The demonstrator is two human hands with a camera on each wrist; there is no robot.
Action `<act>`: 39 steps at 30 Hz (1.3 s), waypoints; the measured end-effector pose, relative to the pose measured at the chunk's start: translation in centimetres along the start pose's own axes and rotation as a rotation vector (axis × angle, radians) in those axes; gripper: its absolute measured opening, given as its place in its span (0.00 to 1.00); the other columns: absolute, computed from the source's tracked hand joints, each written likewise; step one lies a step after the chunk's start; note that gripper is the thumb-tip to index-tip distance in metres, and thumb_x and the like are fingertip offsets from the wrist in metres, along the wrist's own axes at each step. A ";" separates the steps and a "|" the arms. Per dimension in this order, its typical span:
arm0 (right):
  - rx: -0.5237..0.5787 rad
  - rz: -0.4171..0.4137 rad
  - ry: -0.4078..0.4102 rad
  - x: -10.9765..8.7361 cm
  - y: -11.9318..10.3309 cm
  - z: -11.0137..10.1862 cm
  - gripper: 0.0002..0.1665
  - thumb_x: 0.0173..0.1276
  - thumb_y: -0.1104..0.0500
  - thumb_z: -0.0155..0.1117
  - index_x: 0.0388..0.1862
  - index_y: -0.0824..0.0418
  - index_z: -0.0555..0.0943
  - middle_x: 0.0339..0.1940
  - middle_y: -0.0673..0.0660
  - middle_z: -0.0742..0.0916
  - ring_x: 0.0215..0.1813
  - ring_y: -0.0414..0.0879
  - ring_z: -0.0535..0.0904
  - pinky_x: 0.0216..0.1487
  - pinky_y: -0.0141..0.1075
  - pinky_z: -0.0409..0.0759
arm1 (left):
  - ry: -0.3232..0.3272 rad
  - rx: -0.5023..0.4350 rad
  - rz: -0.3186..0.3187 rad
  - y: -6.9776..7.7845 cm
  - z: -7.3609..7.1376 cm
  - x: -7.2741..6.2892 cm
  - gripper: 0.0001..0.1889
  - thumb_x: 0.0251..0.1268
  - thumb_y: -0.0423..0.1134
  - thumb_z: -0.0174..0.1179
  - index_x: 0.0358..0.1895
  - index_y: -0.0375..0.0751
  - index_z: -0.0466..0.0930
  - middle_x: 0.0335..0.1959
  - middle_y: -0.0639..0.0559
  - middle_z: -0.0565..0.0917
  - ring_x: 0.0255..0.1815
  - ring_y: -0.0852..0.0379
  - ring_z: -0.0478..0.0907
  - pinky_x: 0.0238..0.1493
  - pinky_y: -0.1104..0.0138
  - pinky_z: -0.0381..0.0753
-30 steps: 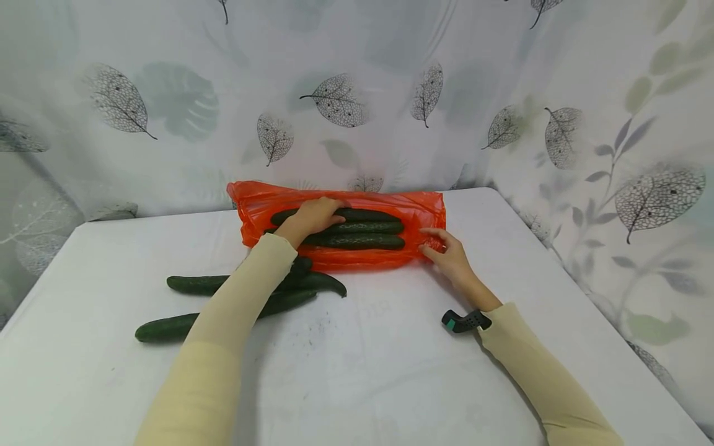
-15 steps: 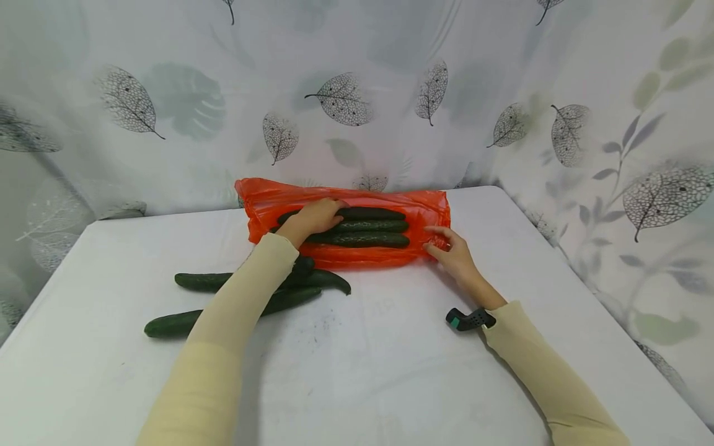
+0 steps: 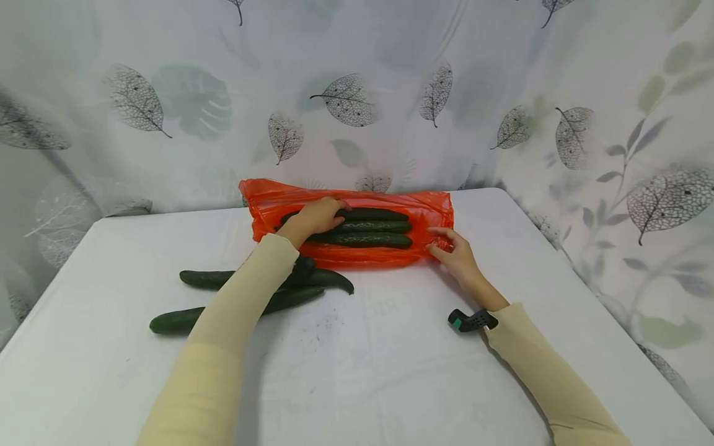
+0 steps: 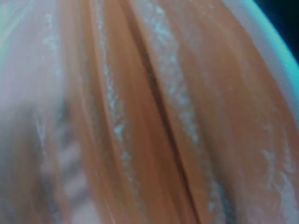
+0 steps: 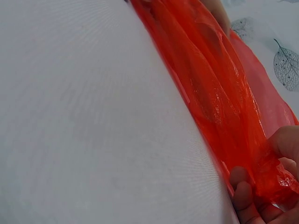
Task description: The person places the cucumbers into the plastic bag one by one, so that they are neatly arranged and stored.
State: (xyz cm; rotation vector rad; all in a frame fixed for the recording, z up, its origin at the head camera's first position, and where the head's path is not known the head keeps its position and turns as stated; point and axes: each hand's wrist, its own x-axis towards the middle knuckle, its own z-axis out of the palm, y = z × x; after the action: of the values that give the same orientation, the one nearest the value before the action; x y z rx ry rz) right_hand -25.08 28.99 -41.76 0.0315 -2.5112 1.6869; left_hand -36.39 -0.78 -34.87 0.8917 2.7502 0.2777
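Note:
A red plastic bag [image 3: 429, 217] lies lengthwise at the table's back edge, with three dark green cucumbers side by side: back [image 3: 379, 214], middle [image 3: 385, 227] and front [image 3: 368, 240]. My left hand [image 3: 317, 217] reaches over their left part and grips the back cucumber, thumb on its near side. At the bag's right end, my right hand [image 3: 454, 255] pinches the plastic. In the right wrist view its fingers [image 5: 243, 196] curl at the bunched end of the bag [image 5: 210, 93]. Blurred orange plastic [image 4: 140, 116] fills the left wrist view.
Several loose cucumbers lie left of centre, partly hidden under my left sleeve [image 3: 223, 328]; among them are a long front one [image 3: 175, 322] and one behind it [image 3: 203, 279]. A leaf-print curtain [image 3: 390, 136] hangs behind the white table [image 3: 368, 365].
The whole scene has shifted slightly to the right as the head camera turns. Both hands keep their places on the bag and cucumbers.

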 end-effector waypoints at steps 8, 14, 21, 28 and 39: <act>-0.020 0.012 0.005 0.2 -0.1 0.1 0.24 0.69 0.64 0.61 0.63 0.66 0.74 0.66 0.64 0.74 0.64 0.54 0.67 0.61 0.33 0.67 | 0.058 0.003 0.023 -0.7 0.0 -0.4 0.24 0.74 0.39 0.53 0.70 0.41 0.67 0.69 0.42 0.69 0.70 0.46 0.65 0.71 0.54 0.62; -0.021 0.013 -0.002 0.2 -0.1 0.0 0.24 0.70 0.64 0.61 0.64 0.66 0.74 0.66 0.64 0.75 0.62 0.53 0.68 0.52 0.23 0.68 | 0.080 -0.008 0.018 -0.5 -0.3 -1.2 0.23 0.74 0.40 0.54 0.69 0.42 0.68 0.70 0.43 0.69 0.70 0.46 0.64 0.72 0.53 0.61; -0.014 0.004 0.000 0.1 0.1 -0.2 0.24 0.70 0.64 0.60 0.64 0.67 0.73 0.65 0.65 0.75 0.60 0.50 0.68 0.51 0.21 0.69 | 0.072 -0.016 0.038 0.0 -0.6 -2.3 0.23 0.74 0.41 0.53 0.70 0.44 0.68 0.70 0.44 0.68 0.70 0.46 0.65 0.70 0.52 0.64; -0.029 -0.005 -0.002 -0.1 0.2 -0.1 0.25 0.70 0.63 0.60 0.65 0.67 0.73 0.64 0.66 0.75 0.58 0.48 0.68 0.49 0.19 0.69 | 0.108 -0.028 0.056 -0.1 -0.4 -3.3 0.21 0.74 0.40 0.55 0.67 0.44 0.71 0.68 0.44 0.71 0.67 0.46 0.69 0.67 0.52 0.67; -0.025 -0.004 -0.013 -0.3 -0.4 0.1 0.25 0.71 0.63 0.61 0.65 0.68 0.72 0.64 0.66 0.75 0.55 0.46 0.68 0.45 0.18 0.71 | 0.172 -0.035 0.101 0.2 -0.7 -5.4 0.20 0.72 0.40 0.56 0.65 0.43 0.74 0.60 0.44 0.76 0.56 0.49 0.76 0.61 0.55 0.74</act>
State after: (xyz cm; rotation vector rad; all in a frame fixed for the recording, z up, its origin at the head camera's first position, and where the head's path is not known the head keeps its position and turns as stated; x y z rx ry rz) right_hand -24.71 28.73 -41.42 0.0449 -2.5390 1.6594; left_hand -32.25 -3.93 -33.28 1.0446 2.8497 0.4381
